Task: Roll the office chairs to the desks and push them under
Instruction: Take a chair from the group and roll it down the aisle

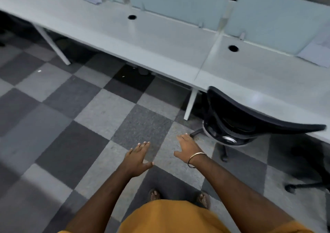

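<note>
A black mesh-backed office chair [250, 118] stands at the right, its seat tucked under the white desk [160, 50] and its backrest against the desk's front edge. My left hand [136, 158] and my right hand [187, 148] hover over the floor with fingers straight, holding nothing. My right hand, with a metal bangle on the wrist, is just left of the chair's base and apart from it. The desks form one long row running from upper left to right.
Pale blue divider panels [178, 0] stand along the back of the desks. White desk legs [191, 104] reach down to the grey checkered carpet [71, 116]. Part of another chair's black base [307, 186] shows at the right edge. Papers [316, 54] lie on the right desk.
</note>
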Motion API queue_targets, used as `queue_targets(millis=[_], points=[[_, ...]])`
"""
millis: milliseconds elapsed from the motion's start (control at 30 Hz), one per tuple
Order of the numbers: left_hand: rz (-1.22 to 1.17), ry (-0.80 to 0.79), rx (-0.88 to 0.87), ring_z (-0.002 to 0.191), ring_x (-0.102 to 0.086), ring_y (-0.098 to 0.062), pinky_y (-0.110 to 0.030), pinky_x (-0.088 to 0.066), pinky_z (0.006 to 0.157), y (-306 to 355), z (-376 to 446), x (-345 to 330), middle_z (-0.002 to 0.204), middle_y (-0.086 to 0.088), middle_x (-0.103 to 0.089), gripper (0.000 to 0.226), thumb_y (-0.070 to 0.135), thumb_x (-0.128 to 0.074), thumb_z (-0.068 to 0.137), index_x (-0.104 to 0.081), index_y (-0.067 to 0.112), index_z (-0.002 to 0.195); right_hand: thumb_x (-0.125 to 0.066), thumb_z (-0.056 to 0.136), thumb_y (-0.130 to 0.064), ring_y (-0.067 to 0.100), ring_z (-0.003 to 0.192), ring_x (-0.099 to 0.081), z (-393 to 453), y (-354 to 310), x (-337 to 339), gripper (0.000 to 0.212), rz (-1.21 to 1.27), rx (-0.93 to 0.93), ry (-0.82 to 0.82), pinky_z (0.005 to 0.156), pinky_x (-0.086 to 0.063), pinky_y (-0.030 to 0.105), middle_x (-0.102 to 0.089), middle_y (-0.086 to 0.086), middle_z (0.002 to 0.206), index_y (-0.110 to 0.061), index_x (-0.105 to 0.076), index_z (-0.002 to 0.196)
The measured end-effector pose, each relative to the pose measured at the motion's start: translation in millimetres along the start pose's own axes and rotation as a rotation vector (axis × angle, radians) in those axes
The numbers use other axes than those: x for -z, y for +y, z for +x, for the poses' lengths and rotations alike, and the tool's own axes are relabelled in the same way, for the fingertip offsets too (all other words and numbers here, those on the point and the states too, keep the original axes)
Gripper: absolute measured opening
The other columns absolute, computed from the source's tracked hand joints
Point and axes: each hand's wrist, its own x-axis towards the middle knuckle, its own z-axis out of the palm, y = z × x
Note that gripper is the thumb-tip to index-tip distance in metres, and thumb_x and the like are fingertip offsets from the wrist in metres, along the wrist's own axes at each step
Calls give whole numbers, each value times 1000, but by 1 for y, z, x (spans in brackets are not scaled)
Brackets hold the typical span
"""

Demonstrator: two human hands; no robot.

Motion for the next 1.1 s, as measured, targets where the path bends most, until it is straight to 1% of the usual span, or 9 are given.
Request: queue_targets(millis=[100,200,300,400,467,600,767,933,1100], points=[[-69,64,90,161,-6,-20,-43,-13,128,-48,-29,12,174,0,-10,101,74,-40,85,-7,24,167,-64,97,-39,29,159,-8,28,-55,-7,83,-70,120,-51,129,-12,38,-20,13,170,-15,-22,164],[-141,128,167,161,-8,-18,-42,-13,128,-89,-57,19,173,1,-17,102,77,-33,82,-14,23,167,-64,98,-40,28,160,-8,53,-107,-9,83,-138,223,-89,129,-14,39,-20,12,171,-15,-21,164],[-190,168,270,160,-13,-19,-45,-16,128,-124,-78,22,172,0,-21,95,72,-40,87,-17,25,166,-66,97,-37,29,159,-11,76,-154,-11,86,-172,318,-124,127,-16,37,-24,13,169,-12,-19,164],[-260,182,379,159,-17,-20,-48,-19,127,-158,-88,24,173,0,-20,97,73,-43,86,-14,27,166,-66,98,-37,29,158,-15,101,-197,-10,87,-200,374,-142,125,-20,37,-27,14,168,-13,-16,165],[-287,196,434,160,-16,-20,-48,-17,128,-179,-92,28,173,0,-18,93,69,-50,93,-12,27,167,-66,98,-40,29,158,-17,123,-225,-12,88,-223,412,-171,124,-22,38,-28,16,167,-13,-15,165],[-325,263,500,160,-14,-19,-46,-14,126,-213,-85,57,173,2,-18,84,57,-55,100,-16,26,167,-68,97,-40,30,156,-23,181,-276,-12,88,-252,472,-213,124,-26,40,-31,17,165,-14,-18,164],[-402,304,583,160,-16,-20,-45,-19,127,-264,-63,109,172,0,-21,98,70,-41,83,-15,26,166,-70,94,-38,31,148,-35,261,-337,-3,87,-286,542,-265,121,-31,37,-38,16,161,-13,-24,163],[-469,393,645,159,-17,-20,-47,-22,126,-311,-41,162,172,-1,-24,93,69,-46,89,-15,28,166,-65,94,-38,34,142,-41,332,-411,10,81,-393,638,-308,116,-37,44,-43,16,157,-14,-27,161],[-532,482,698,158,-20,-18,-47,-25,126,-359,-34,200,170,2,-28,90,68,-47,89,-19,29,165,-65,93,-40,34,139,-44,386,-500,8,80,-439,737,-327,115,-39,45,-46,15,152,-16,-30,160]])
